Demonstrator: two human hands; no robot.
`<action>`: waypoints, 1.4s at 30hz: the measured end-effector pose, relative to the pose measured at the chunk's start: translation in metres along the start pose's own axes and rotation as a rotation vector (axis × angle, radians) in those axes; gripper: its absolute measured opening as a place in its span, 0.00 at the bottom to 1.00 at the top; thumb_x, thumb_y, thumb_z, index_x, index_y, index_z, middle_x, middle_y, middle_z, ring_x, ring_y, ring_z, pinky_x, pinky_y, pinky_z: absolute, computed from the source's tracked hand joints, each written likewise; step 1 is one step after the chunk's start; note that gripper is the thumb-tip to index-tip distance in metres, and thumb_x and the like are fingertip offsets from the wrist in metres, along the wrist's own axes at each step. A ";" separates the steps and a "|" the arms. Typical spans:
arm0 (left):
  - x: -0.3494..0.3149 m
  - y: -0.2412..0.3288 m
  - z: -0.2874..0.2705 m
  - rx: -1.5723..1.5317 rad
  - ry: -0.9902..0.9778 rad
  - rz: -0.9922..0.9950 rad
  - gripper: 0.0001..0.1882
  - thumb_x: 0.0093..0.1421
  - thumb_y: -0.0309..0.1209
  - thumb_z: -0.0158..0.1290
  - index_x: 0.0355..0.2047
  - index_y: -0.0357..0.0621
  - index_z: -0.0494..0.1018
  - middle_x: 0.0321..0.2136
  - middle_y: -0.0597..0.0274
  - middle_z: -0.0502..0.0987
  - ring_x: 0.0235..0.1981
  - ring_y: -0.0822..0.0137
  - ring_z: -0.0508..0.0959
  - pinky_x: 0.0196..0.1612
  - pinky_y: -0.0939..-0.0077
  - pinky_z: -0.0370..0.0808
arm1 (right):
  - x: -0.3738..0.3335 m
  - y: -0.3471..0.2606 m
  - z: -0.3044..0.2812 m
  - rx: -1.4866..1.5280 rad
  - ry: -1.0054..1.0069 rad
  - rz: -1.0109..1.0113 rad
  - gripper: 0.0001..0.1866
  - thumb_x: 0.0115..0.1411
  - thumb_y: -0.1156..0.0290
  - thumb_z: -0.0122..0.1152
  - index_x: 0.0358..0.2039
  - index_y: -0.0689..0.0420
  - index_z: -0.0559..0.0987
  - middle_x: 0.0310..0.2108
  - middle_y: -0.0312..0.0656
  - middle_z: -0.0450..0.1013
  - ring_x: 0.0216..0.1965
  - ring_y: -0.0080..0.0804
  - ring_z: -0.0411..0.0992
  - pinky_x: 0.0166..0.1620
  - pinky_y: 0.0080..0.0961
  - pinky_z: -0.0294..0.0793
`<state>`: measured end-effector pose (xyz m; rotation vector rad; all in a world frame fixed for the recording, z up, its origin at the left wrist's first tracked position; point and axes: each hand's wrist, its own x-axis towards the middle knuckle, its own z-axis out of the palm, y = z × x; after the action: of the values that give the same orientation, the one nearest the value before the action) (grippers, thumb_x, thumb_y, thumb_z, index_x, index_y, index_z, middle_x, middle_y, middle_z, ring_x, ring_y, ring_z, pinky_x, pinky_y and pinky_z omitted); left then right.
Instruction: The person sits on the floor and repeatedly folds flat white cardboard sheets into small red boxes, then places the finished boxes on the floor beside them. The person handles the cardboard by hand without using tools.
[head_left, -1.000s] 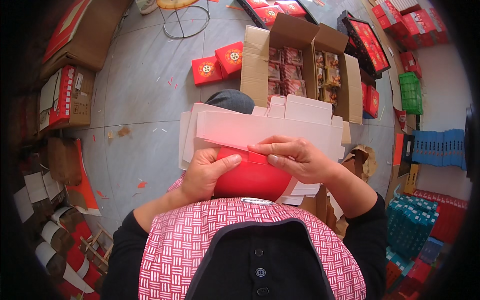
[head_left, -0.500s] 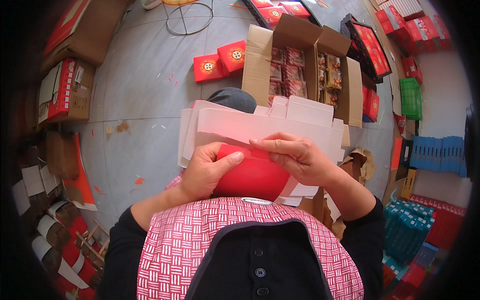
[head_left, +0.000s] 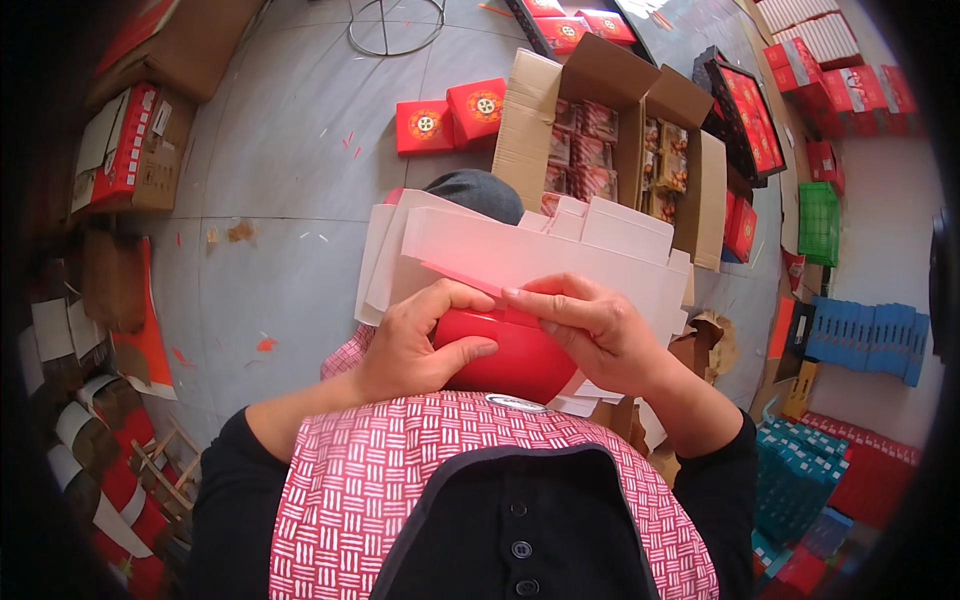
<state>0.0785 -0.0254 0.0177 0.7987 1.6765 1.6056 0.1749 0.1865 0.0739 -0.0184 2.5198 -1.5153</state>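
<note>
On my lap lies a red sheet of card point(head_left: 515, 358), bent upward in a curve with a narrow flap along its far edge. My left hand point(head_left: 425, 335) grips the card's far left edge, thumb on the red face and fingers behind the fold. The fingertips of my right hand point(head_left: 590, 320) are pinched at the same edge, close to the left fingers. Beneath and beyond the card, several flat white die-cut carton blanks point(head_left: 540, 250) overlap on my lap. The card's underside and its right corner are partly hidden.
Beyond my knee stands an open cardboard box point(head_left: 625, 90) holding packaged goods. Two red gift boxes point(head_left: 425, 127) sit on the floor to its left. At right are a green crate point(head_left: 818, 222) and stacks of blue packs point(head_left: 870, 335). Cartons point(head_left: 125, 150) stand at left.
My left fingers have curled over the card's far edge and its thumb has slid lower. The far flap now shows folded up. My right hand has hardly shifted; the view has tilted slightly.
</note>
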 end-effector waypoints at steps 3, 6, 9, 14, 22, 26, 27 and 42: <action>0.000 0.003 -0.001 -0.002 0.001 -0.021 0.17 0.53 0.27 0.62 0.42 0.38 0.73 0.38 0.57 0.78 0.41 0.66 0.78 0.46 0.74 0.75 | 0.000 0.000 0.001 -0.002 0.014 -0.012 0.21 0.59 0.81 0.52 0.52 0.50 0.76 0.43 0.49 0.73 0.44 0.42 0.74 0.45 0.29 0.73; -0.001 0.002 0.002 -0.076 0.043 -0.091 0.16 0.53 0.26 0.62 0.42 0.38 0.72 0.38 0.56 0.78 0.42 0.65 0.78 0.46 0.74 0.75 | 0.001 0.001 0.001 0.015 0.003 -0.007 0.21 0.59 0.81 0.52 0.52 0.50 0.76 0.44 0.49 0.72 0.43 0.42 0.74 0.45 0.29 0.73; 0.002 0.004 0.015 -0.402 0.198 -0.178 0.15 0.55 0.25 0.60 0.43 0.36 0.72 0.39 0.55 0.78 0.42 0.66 0.78 0.46 0.73 0.75 | 0.002 -0.002 0.002 0.009 -0.026 0.014 0.21 0.59 0.83 0.51 0.52 0.51 0.76 0.45 0.49 0.71 0.44 0.40 0.73 0.45 0.28 0.72; 0.004 0.001 0.006 -0.730 0.051 -0.441 0.14 0.58 0.24 0.57 0.44 0.34 0.74 0.39 0.55 0.79 0.40 0.69 0.78 0.44 0.74 0.77 | 0.001 0.000 -0.001 0.058 -0.059 0.028 0.20 0.62 0.83 0.49 0.53 0.54 0.76 0.48 0.47 0.70 0.47 0.37 0.71 0.48 0.25 0.70; 0.001 0.001 0.014 -0.660 0.118 -0.389 0.10 0.57 0.23 0.58 0.41 0.36 0.77 0.36 0.58 0.80 0.37 0.71 0.78 0.41 0.76 0.78 | -0.008 0.004 0.000 0.071 -0.078 0.037 0.18 0.64 0.74 0.51 0.55 0.53 0.74 0.53 0.50 0.68 0.52 0.38 0.68 0.54 0.30 0.66; 0.002 0.002 0.015 -0.642 0.137 -0.332 0.10 0.56 0.22 0.58 0.40 0.36 0.77 0.36 0.59 0.80 0.36 0.71 0.78 0.41 0.76 0.78 | -0.009 0.003 -0.004 0.201 -0.117 0.073 0.18 0.65 0.72 0.51 0.55 0.53 0.74 0.55 0.51 0.68 0.55 0.39 0.67 0.55 0.31 0.65; 0.002 0.001 0.017 -0.648 0.148 -0.324 0.10 0.56 0.21 0.58 0.40 0.36 0.77 0.36 0.59 0.80 0.36 0.71 0.78 0.41 0.76 0.78 | -0.010 0.004 -0.003 0.194 -0.111 0.065 0.19 0.64 0.72 0.52 0.56 0.52 0.74 0.54 0.51 0.67 0.54 0.41 0.67 0.55 0.31 0.66; 0.045 0.027 -0.025 0.421 0.580 0.480 0.22 0.57 0.28 0.59 0.50 0.40 0.65 0.46 0.55 0.68 0.47 0.62 0.70 0.49 0.67 0.69 | -0.019 0.000 -0.009 0.486 0.338 0.151 0.25 0.63 0.83 0.48 0.61 0.61 0.64 0.59 0.41 0.65 0.57 0.23 0.62 0.59 0.22 0.62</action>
<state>0.0310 -0.0025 0.0426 1.0722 2.4296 1.9643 0.1918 0.1965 0.0811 0.5261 2.2325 -2.1649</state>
